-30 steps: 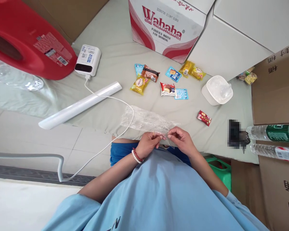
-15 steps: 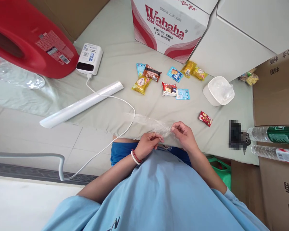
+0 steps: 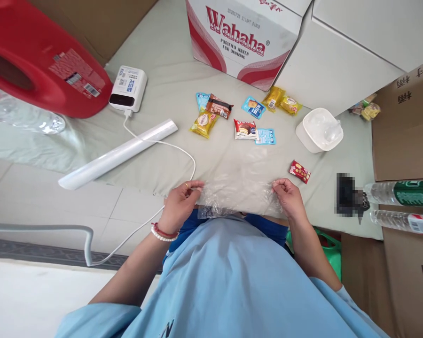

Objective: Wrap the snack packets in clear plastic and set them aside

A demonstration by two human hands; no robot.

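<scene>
A crinkled sheet of clear plastic film (image 3: 238, 185) is stretched between my two hands at the table's near edge. My left hand (image 3: 184, 201) pinches its left side between thumb and fingers; the white cable runs just behind that hand. My right hand (image 3: 289, 196) pinches the right side, a little below a small red snack packet (image 3: 300, 172). The film's lower edge hangs in folds over my lap, and whether it is a single layer or a bag I cannot tell. A white roll (image 3: 120, 155) lies to the left.
Several wrapped snacks (image 3: 245, 129) lie beyond the film. A white tub (image 3: 315, 141) with clear plastic inside stands to their right. Behind are a Wahaha box (image 3: 239, 47) and white cartons. At left are a red jug (image 3: 74, 80) and a white device (image 3: 129, 87) with a cable.
My hands have moved apart, the left one leftward and the right one slightly rightward. The bunched film between them is now spread out wide.
</scene>
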